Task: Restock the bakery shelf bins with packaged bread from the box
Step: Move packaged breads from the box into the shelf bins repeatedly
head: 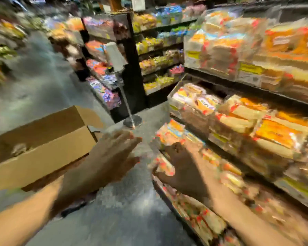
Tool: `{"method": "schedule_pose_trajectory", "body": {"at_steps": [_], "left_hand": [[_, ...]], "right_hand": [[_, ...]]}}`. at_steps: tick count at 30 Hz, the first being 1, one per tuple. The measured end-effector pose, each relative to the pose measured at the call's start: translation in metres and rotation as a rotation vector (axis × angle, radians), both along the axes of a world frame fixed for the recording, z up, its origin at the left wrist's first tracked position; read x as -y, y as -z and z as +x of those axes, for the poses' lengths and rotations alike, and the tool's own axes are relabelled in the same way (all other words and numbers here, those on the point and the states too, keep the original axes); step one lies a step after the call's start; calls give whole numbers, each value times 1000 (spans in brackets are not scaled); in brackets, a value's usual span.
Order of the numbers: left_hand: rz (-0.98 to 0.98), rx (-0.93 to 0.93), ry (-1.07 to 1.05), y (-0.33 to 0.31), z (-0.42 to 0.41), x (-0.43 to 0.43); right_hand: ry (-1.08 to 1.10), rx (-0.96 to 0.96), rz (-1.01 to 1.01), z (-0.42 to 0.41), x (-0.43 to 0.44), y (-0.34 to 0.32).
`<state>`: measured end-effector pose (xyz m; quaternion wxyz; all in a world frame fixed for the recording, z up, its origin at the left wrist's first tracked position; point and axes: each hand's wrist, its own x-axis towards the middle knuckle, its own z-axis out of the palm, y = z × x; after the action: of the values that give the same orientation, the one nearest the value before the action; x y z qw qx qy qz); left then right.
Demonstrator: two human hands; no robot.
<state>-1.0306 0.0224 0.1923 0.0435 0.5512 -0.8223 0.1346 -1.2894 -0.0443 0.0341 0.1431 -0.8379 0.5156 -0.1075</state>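
Note:
The whole view is motion-blurred. An open cardboard box point(43, 148) stands at the left, with something pale inside it. My left hand point(105, 157) is stretched flat, fingers apart, just right of the box and holding nothing. My right hand point(183, 166) hovers at the left end of the lower shelf bins point(169, 194), fingers spread over a packaged bread point(164, 166) with red and yellow print; whether it grips the pack is unclear. Tiered bins on the right hold several bagged loaves point(238, 121).
A grey concrete aisle floor point(43, 82) runs ahead. A black shelving unit point(132, 77) with colourful packets stands ahead, with a thin stand on a round base point(132, 120) in front of it. Produce displays line the far left.

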Motion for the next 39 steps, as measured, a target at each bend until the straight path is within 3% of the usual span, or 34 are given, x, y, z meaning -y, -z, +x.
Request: {"method": "schedule_pose_trajectory", "body": {"at_steps": [2,3,4,6,7,12,25,34,39], "left_hand": [[-13,48,-138,9,86,-17],[-14,63,-194,15,127,-24],[10,69,-256,21,165,-29],[62,58,-400,35,238,-38],[82,45,-466,45,272,-39],[262,-87,-768,80,406,-17],[391,-424,-1064,193,665,134],[686,-686,-1496,271,810,167],[584,-885,-1781,317,886,163]], "right_hand": [[-114,-20,5,87,52,106],[-182,22,66,139,58,115],[-217,45,64,190,51,94],[-350,27,93,279,8,-28],[-386,47,110,315,0,-56],[-511,-12,158,465,32,-53],[-644,-14,359,781,203,37],[-698,-234,594,951,270,127],[-708,-290,726,1031,280,164]]}}
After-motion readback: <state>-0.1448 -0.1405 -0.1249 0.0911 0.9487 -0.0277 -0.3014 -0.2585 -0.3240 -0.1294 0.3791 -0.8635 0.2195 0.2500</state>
